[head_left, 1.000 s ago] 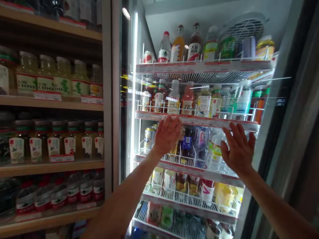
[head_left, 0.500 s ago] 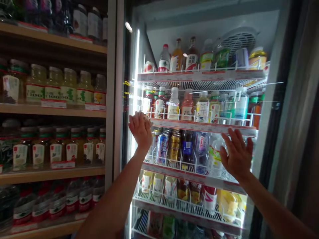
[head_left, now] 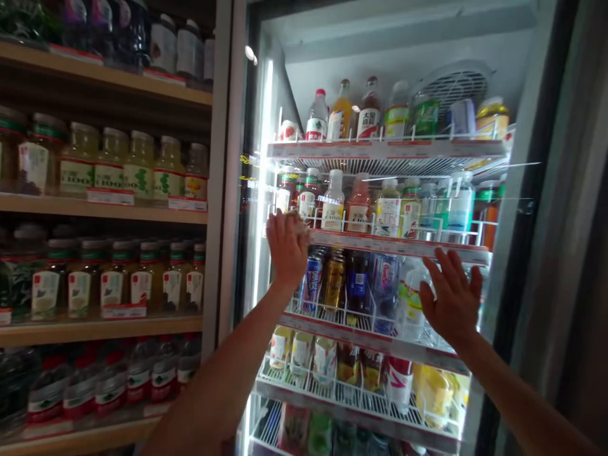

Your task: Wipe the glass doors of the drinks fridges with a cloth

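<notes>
1. Left hand (head_left: 287, 247): open, fingers up, holding nothing, at the left end of the price rail (head_left: 399, 246), just above a blue can (head_left: 311, 285).
2. Right hand (head_left: 451, 297): open, fingers spread, empty, just right of a clear bottle (head_left: 412, 297).
3. Whether either palm touches the cooler's glass door (head_left: 254, 190), I cannot tell.

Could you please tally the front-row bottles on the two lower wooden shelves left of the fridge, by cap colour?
Green-banded caps: 6
Red caps: 6
Total: 12
</notes>
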Tool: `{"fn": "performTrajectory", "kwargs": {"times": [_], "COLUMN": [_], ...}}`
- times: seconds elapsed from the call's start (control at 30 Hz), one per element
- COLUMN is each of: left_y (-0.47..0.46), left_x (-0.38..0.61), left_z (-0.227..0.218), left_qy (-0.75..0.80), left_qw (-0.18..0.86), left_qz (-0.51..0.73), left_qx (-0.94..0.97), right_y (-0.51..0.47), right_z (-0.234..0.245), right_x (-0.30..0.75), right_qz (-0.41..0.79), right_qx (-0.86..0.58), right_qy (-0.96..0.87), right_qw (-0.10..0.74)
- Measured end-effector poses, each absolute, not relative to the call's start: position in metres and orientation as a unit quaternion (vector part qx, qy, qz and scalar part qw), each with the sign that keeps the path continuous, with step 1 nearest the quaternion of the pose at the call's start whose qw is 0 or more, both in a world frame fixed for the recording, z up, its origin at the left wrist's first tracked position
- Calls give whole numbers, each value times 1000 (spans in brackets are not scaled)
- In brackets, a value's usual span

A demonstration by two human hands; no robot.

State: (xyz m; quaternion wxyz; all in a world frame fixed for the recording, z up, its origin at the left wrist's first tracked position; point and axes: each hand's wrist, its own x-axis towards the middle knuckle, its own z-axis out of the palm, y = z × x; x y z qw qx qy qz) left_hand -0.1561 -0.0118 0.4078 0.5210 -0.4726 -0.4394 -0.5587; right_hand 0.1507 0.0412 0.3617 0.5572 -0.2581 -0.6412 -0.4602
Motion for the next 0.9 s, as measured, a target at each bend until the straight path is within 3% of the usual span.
{"fn": "performTrajectory", "kwargs": {"times": [0.17, 0.3, 0.37, 0.53, 0.73, 0.9], "left_y": [-5, -9, -8, -5, -10, -6], "left_x": [-126, -157, -156, -130, -152, -131], "left_z": [412, 430, 432, 422, 440, 446], "left_qy": [-378, -469, -482, -367, -461, -364], "left_qw": [538, 504, 494, 559, 503, 567], "left_qz": [-404, -578, -601, -406, -579, -396], "left_qx": [-636, -437, -403, -623, -445, -624], "right_y": [38, 35, 35, 33, 35, 48], "right_z": [362, 364, 364, 360, 388, 421], "right_x": [152, 150, 149, 148, 155, 153], "right_qz": [-443, -424, -416, -405, -423, -453], "right_qx": [-263, -265, -269, -265, -264, -287], "right_qy": [-650, -657, -657, -657, -643, -593], "right_qw": [558, 564, 568, 578, 581, 601]}}
